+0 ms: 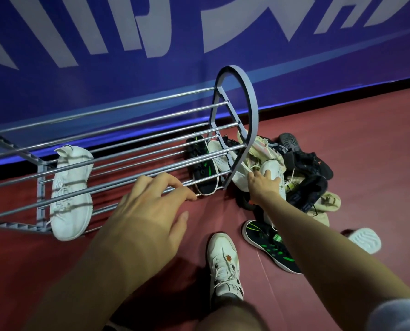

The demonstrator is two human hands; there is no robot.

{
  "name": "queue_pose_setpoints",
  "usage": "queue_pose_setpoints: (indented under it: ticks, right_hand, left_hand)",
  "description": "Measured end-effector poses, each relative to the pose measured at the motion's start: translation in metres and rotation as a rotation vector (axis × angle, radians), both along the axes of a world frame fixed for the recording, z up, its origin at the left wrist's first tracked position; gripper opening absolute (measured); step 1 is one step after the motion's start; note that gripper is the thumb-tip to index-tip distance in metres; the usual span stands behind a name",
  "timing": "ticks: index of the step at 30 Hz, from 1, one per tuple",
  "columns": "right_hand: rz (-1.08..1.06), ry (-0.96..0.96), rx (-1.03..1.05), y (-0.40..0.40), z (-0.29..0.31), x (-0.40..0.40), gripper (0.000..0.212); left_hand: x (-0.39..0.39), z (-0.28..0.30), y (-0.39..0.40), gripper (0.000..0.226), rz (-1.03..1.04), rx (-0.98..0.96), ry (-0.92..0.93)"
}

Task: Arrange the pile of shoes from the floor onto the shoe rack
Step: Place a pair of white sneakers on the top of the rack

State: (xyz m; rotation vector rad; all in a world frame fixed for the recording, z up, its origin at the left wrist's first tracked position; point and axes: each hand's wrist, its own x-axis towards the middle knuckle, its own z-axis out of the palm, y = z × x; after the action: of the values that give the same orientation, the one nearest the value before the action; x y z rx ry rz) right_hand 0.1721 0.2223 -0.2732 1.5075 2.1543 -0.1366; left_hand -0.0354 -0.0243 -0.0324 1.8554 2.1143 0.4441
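The red floor (43, 271) runs to a blue wall (103, 96). The left hand (149, 211) hangs open, holding nothing. The right hand (262, 186) grips 1 white shoe (274, 173) in the pile (302, 177), beside the rack (127, 139). Its long way points toward the wall.

Dark red floor (366, 144) — blue wall banner (103, 96) with large pale lettering, black baseboard (318, 96).
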Motion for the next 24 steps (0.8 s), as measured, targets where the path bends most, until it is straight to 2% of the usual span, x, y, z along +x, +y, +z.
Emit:
queue_pose_setpoints:
  ticks: [2, 6, 9, 12, 14, 19, 24]
  right_hand:
    - [0.000, 0.001, 0.026, -0.002, 0.000, -0.001, 0.053]
    - [0.001, 0.029, 0.043, -0.016, -0.006, 0.000, 0.052]
    - [0.001, 0.048, 0.083, -0.034, -0.011, 0.003, 0.038]
    - [0.007, 0.010, 0.057, -0.052, -0.016, 0.017, 0.035]
    - [-0.037, -0.005, 0.010, -0.067, -0.022, 0.036, 0.035]
    - [-0.181, 0.129, -0.014, -0.097, -0.034, 0.061, 0.034]
    - [-0.314, 0.029, -0.126, -0.106, -0.036, 0.050, 0.037]
  left_hand:
    - [-0.001, 0.000, -0.001, 0.027, -0.008, -0.013, -0.004]
    - [-0.002, 0.001, 0.000, 0.025, -0.011, -0.018, -0.017]
    - [-0.002, 0.003, 0.000, 0.026, -0.018, -0.044, -0.020]
    - [-0.002, 0.005, -0.001, 0.026, -0.027, -0.056, -0.024]
    - [-0.002, 0.006, -0.002, 0.025, -0.031, -0.062, -0.025]
    - [-0.002, 0.008, -0.004, 0.028, -0.038, -0.084, -0.026]
    - [-0.001, 0.006, -0.007, 0.027, -0.039, -0.097, -0.040]
